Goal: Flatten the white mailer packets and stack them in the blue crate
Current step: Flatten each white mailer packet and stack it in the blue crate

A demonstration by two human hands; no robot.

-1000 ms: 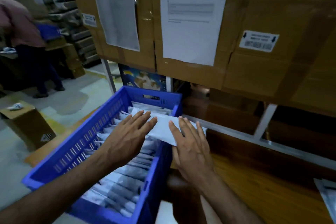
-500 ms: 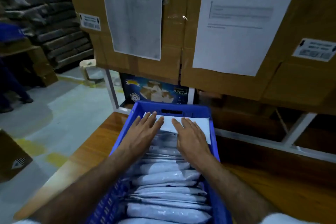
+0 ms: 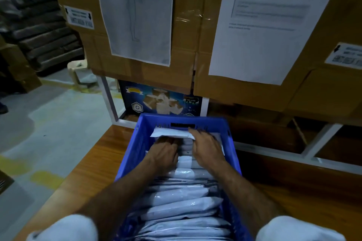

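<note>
A person's two bare forearms, both with visible dark hair, extend from short white fabric sleeves, the left sleeve (image 3: 64, 228) and the right sleeve (image 3: 299, 230), which end near the elbows. The bare left hand (image 3: 164, 155) and bare right hand (image 3: 208, 148) show no gloves, rings, watch or wristbands.

Glossy plastic mailer packets (image 3: 176, 197); matt plastic crate (image 3: 135, 143); polished wood table (image 3: 98, 162).
</note>
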